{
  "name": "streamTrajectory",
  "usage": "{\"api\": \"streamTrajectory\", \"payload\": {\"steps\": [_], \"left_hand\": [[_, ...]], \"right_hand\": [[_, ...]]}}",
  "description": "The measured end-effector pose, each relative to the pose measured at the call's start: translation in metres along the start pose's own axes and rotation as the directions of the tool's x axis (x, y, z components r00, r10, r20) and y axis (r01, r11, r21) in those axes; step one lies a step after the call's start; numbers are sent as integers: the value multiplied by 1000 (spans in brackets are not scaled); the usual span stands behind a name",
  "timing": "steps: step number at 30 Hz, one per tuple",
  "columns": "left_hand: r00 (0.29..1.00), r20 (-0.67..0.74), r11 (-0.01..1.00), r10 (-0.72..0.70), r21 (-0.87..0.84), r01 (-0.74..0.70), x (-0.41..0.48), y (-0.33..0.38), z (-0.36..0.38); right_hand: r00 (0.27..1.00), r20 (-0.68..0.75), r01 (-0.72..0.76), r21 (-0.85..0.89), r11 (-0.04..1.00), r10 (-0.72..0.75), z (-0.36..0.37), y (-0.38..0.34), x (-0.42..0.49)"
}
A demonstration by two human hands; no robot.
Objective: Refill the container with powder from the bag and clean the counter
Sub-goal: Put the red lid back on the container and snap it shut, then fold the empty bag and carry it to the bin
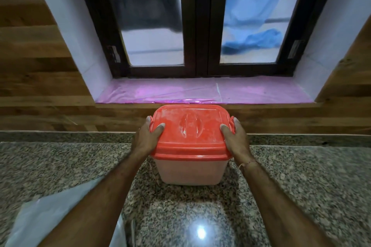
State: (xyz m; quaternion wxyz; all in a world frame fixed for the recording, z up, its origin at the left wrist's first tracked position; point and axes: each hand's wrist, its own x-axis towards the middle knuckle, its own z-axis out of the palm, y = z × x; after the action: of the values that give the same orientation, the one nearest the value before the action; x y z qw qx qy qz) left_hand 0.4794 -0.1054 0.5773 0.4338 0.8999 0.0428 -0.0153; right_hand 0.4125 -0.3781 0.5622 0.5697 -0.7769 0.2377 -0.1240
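Note:
A translucent plastic container [190,170] with an orange-red lid [190,126] stands on the granite counter [301,176], in the middle of the view. The lid is on and dusted with white powder. My left hand [147,136] grips the lid's left side, and my right hand [235,138] grips its right side, thumbs resting on top. A clear plastic bag [50,212] lies flat on the counter at the lower left, partly under my left forearm.
Behind the counter runs a wood-panelled wall with a closed dark-framed window [200,26]. Its sill [200,90] is covered in pink film and lies just behind the container.

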Motion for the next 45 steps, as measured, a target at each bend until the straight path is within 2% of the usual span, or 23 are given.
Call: {"api": "streamTrajectory", "payload": {"steps": [4,7,10,12,14,17,19,22,27,30,33,36,39,42,45], "left_hand": [[1000,6,1000,16,14,-16,-19,-5,-5],[1000,13,1000,24,-12,-24,-53,-34,-14],[998,-31,998,-52,22,53,-95,-105,-34],[986,-96,972,-135,180,150,-117,-161,-58],[964,-148,918,-220,302,256,-133,-210,-88],[931,-154,822,-332,436,366,-147,-274,-133],[905,-125,770,-406,486,412,-152,-318,-153],[883,-66,758,-465,486,436,-166,-371,-168],[944,29,748,-328,618,240,-198,-398,-178],[974,5,803,-228,566,185,-189,-388,-176],[996,78,867,-50,498,5,-157,-365,-165],[978,182,902,100,397,-166,-112,-327,-149],[940,288,923,185,277,-267,-62,-286,-131],[868,434,952,242,69,-300,-25,-259,-118],[849,472,957,235,40,-288,-10,-251,-109]], "right_hand": [[1000,-4,1,67,998,-1,-3,-6,-11],[990,-133,-34,141,989,53,3,3,-42],[960,-232,-98,243,965,156,31,36,-109],[979,-144,-112,208,972,143,65,59,-161],[993,89,-88,67,994,82,110,73,-205],[926,375,32,-171,985,35,184,82,-242],[888,452,55,-278,959,80,227,79,-256],[868,462,-23,-329,944,182,269,75,-269],[897,358,-73,-458,886,259,278,99,-291],[912,317,-79,-487,870,261,275,108,-303],[932,292,-56,-468,882,214,274,104,-311],[941,298,-5,-462,887,161,273,98,-317],[950,304,75,-457,886,76,272,93,-322],[959,279,89,-469,879,52,273,92,-323],[967,224,0,-475,880,122,277,95,-322]]}}
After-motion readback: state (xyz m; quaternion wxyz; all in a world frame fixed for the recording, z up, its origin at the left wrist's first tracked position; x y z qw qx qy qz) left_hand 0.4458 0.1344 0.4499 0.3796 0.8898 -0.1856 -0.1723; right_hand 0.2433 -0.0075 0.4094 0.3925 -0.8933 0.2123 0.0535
